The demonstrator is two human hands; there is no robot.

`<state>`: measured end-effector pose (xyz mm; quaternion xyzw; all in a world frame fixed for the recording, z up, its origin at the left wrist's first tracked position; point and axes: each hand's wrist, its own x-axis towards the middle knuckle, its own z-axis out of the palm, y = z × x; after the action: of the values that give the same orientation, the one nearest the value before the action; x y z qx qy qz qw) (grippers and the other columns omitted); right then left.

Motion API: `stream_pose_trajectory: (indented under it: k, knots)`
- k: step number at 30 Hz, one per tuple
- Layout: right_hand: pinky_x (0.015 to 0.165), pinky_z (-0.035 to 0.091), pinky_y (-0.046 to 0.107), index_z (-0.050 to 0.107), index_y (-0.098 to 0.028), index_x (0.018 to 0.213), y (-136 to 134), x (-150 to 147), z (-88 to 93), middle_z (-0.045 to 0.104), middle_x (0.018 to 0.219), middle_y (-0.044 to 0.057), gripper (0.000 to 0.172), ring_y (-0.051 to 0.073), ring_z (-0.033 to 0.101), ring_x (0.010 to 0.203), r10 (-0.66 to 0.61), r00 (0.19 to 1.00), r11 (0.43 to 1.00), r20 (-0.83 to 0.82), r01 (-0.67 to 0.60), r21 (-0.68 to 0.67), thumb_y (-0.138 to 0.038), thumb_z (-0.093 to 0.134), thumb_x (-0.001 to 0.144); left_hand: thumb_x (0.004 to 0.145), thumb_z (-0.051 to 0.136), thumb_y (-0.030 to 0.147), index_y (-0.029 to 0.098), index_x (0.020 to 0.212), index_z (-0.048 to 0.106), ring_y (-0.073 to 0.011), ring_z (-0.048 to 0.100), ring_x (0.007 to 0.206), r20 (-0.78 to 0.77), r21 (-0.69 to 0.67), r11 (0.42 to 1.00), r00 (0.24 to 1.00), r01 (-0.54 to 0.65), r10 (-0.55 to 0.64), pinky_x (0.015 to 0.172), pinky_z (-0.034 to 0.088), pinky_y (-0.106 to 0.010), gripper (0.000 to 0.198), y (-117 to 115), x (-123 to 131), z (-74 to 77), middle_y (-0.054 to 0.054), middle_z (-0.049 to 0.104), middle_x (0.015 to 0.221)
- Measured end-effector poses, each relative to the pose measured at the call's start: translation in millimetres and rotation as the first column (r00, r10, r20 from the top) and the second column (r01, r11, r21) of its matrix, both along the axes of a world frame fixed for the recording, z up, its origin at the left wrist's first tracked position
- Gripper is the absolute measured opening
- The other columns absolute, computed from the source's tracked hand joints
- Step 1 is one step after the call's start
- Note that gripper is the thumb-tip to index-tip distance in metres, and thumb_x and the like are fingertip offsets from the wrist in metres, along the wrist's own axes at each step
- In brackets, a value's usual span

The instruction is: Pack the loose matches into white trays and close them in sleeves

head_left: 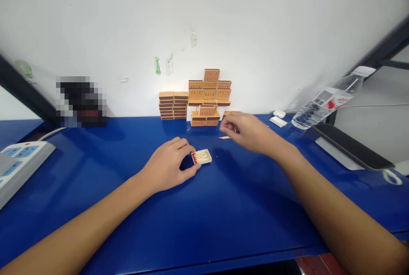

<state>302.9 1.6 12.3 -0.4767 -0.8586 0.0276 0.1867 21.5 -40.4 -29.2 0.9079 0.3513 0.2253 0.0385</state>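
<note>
A small white matchbox tray point(205, 155) filled with red-tipped matches lies on the blue table. My left hand point(171, 162) grips its left end between thumb and forefinger. Farther right and deeper, my right hand point(244, 130) hovers with fingers pinched together; whatever they hold, if anything, is hidden. Just below those fingers a few loose matches point(224, 137) rest on the table, partly covered by the hand. Behind both hands rises a stepped stack of orange matchboxes point(209, 94), with another neat pile of matchboxes point(173, 105) beside it on the left.
At the left edge sits a white power strip point(27, 168). To the right are a white earphone case point(279, 114), a small white block point(278, 121), a leaning plastic water bottle point(329, 100) and a black phone-like slab point(353, 146). A white wall point(255, 32) closes off the back.
</note>
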Motion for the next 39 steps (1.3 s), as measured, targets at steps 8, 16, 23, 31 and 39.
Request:
stream_pose_trajectory:
  k: [8, 16, 23, 31, 39]
  knots:
    - [0.069, 0.043, 0.030, 0.073, -0.018, 0.099, 31.5, 41.6, -14.3, 0.069, 0.086, 0.005, 0.022, 0.018, 0.058, 0.074, -0.020, 0.999, 0.964, -0.034, 0.010, -0.266, -0.036, 0.064, 0.091, 0.096, 0.066, 0.040, 0.020, 0.106, 0.070, -0.0236, 0.063, 0.094, 0.006, -0.058, 0.998, 1.000, -0.021, 0.022, 0.089, 0.055, -0.043, 0.023, -0.1, -0.8, 1.7, -0.006, 0.069, 0.103]
    - [0.069, 0.043, 0.029, 0.068, -0.018, 0.086, 30.8, 21.0, -29.7, 0.069, 0.086, 0.007, 0.015, 0.019, 0.060, 0.077, 0.037, 0.999, 0.954, 0.024, -0.028, -0.299, -0.019, 0.055, 0.094, 0.096, 0.066, 0.039, 0.020, 0.106, 0.070, -0.0248, 0.063, 0.095, -0.016, -0.041, 0.999, 1.000, -0.022, 0.021, 0.087, 0.055, -0.043, 0.022, 2.5, -2.1, 0.0, -0.007, 0.069, 0.102]
    - [0.082, 0.046, 0.035, 0.063, -0.018, 0.094, 14.0, 13.0, -19.6, 0.066, 0.098, 0.009, 0.020, 0.022, 0.060, 0.091, 0.094, 0.996, 0.961, 0.004, -0.090, -0.261, -0.028, 0.049, 0.103, 0.096, 0.066, 0.039, 0.019, 0.106, 0.070, -0.0243, 0.063, 0.094, -0.017, -0.048, 0.999, 1.000, -0.025, 0.024, 0.087, 0.054, -0.042, 0.022, 0.9, -1.0, 1.2, -0.006, 0.069, 0.103]
    - [0.086, 0.048, 0.037, 0.061, -0.017, 0.097, -36.6, -49.1, -12.6, 0.062, 0.104, 0.012, 0.016, 0.024, 0.057, 0.096, 0.232, 0.960, 0.971, 0.155, -0.220, -0.090, -0.012, 0.047, 0.103, 0.097, 0.064, 0.039, 0.018, 0.105, 0.069, -0.0254, 0.062, 0.095, -0.039, -0.023, 1.000, 0.999, -0.019, 0.018, 0.090, 0.054, -0.044, 0.023, 0.6, -1.3, 0.6, -0.007, 0.068, 0.100]
    - [0.084, 0.050, 0.036, 0.061, -0.016, 0.097, -39.2, -58.9, -15.9, 0.061, 0.106, 0.012, 0.019, 0.023, 0.059, 0.096, 0.175, 0.959, 0.984, 0.225, -0.173, -0.030, -0.007, 0.044, 0.101, 0.097, 0.064, 0.039, 0.019, 0.104, 0.069, -0.0257, 0.063, 0.095, -0.049, -0.016, 1.000, 0.999, -0.011, 0.010, 0.090, 0.054, -0.044, 0.022, 1.4, -0.9, 0.1, -0.007, 0.068, 0.099]
